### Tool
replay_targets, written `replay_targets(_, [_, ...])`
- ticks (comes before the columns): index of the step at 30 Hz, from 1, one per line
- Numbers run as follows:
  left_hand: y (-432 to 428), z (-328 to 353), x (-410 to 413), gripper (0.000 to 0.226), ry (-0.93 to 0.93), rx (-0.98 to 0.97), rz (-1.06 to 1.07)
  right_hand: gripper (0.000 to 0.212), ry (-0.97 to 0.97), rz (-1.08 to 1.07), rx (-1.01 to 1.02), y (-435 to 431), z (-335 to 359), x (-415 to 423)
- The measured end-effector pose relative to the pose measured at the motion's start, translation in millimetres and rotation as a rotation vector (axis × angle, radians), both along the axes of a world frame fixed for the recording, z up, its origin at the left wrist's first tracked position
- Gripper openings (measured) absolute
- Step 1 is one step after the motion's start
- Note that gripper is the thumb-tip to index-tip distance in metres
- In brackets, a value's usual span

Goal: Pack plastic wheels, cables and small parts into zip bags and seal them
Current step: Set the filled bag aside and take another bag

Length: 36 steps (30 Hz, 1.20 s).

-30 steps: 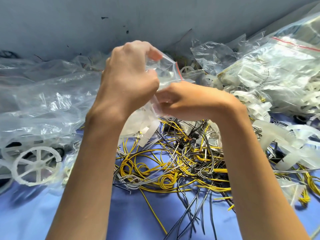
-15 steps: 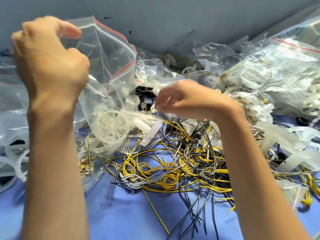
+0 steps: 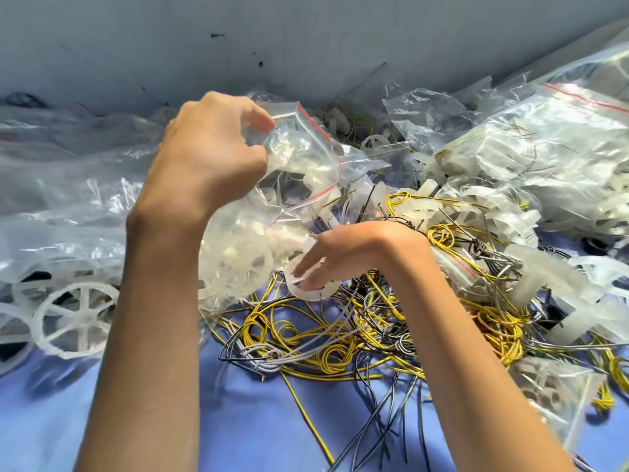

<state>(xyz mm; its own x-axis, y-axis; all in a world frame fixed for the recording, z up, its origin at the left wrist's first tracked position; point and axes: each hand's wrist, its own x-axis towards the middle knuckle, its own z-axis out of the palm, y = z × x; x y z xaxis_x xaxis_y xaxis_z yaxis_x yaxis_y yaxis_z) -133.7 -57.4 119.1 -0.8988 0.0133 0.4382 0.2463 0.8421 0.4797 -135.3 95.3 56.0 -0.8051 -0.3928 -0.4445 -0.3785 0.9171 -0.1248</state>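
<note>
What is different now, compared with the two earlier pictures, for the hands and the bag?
The left hand, which had swung the zip bag up and left, brought it back toward the centre, still pinching its mouth. The right hand dropped lower and uncurled its fingers onto a white wheel. The cables and filled bags stayed put.

wheel (image 3: 13, 311) cropped left, big bag (image 3: 578, 137) cropped rt
</note>
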Motion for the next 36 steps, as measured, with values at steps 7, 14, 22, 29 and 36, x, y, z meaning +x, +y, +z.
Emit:
replay_targets(7, [-1,-3,-3,0.04,0.005,-0.01,-0.001,0.035,0.114,-0.062,-0.314,16,7,-3])
replay_targets(14, [-4,-5,-6,0.038,-0.028,-0.023,0.01,0.021,0.351,-0.101,-0.767,49,32,3])
replay_targets(22, [8,-6,-5,0.037,-0.092,0.056,-0.217,0.034,0.37,-0.298,-1.477,51,54,12])
replay_targets(29, [31,-5,2,0.029,-0.142,0.321,-0.426,0.037,-0.003,-0.315,-1.838,38,69,25])
replay_targets(36, [35,-3,3,0.021,-0.169,0.503,-0.44,0.038,-0.137,-0.343,-1.732,39,65,22])
